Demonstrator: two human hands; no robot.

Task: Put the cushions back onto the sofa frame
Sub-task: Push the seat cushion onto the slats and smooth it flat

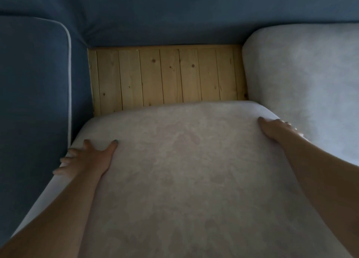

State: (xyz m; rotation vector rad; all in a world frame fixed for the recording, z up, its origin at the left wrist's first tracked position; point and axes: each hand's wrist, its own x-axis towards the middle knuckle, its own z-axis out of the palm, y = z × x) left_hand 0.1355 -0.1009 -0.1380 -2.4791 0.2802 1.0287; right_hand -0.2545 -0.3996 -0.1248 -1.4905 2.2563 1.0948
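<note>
Sliding the seat cushion point(184, 170) home should go best with an even push from both sides, keeping its far edge square to the blue backrest point(174, 14). The left hand point(91, 158) and right hand point(275, 129) each grip a side edge, thumb on top, fingers wrapped over. The cushion covers the front of the knotty pine slats point(165, 77), between the piped blue armrest point(33, 92) and the seated cushion point(303, 79). Its pale cover looks soft, suede-like and round-cornered.

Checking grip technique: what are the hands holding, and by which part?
The pale seat cushion, by its side edges: the left hand grips the left edge, the right hand the right edge, thumbs on top.
</note>
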